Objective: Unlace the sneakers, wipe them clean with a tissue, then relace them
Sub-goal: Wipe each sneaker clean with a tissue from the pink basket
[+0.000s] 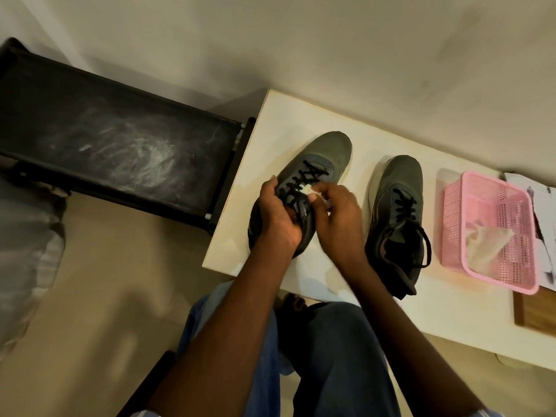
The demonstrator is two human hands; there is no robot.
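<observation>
Two hands (278, 218) grip one unbranded sneaker (313, 167), right pinching tissue (310, 191)

Bare table (288, 121) strip between sneakers; pink basket (493, 230) crowds right sneaker (397, 212); black rack (114, 136) flanks left edge.

I count two sneakers on the one white tabletop (301, 115): one sneaker (325, 152) under my left grip (276, 218), and a second sneaker (397, 206) just to the right of my right grip (337, 218). One piece of tissue (307, 190) sits pinched in my right grip. Further right of both grips stands one pink basket (493, 266) with one crumpled tissue in the basket (487, 239). Far to the left of my left grip is one black rack (105, 136).
</observation>
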